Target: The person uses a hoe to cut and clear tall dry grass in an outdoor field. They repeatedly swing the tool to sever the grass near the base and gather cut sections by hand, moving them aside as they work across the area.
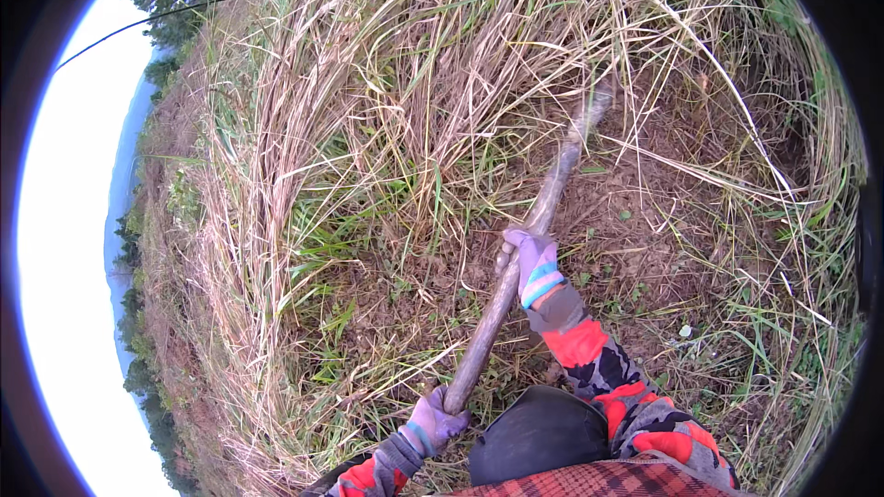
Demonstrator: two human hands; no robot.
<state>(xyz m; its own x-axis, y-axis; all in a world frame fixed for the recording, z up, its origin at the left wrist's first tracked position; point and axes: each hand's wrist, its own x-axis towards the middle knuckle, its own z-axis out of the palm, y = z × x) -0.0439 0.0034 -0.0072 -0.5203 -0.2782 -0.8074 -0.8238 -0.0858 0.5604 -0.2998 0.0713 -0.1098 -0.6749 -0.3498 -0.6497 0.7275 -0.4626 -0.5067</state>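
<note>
A long, rough wooden pole [487,321] slants from the lower middle up to the right, between my two gloved hands and the grass. My left hand [436,420], in a purple knit glove, grips its near end. Around its middle, my right hand [530,255] is closed in a matching glove with a blue-striped cuff. The pole's far end [592,107] is blurred and reaches the edge of the dry grass. Whether a tool head is fixed there cannot be seen, as grass stems cover that spot.
Tall dry grass [276,138] leans across the slope ahead and to the left. Bare brown soil [621,241] with cut straw lies right of the pole. A long pale stalk [718,62] arches at the upper right. My dark-trousered knee [542,435] is close below the pole.
</note>
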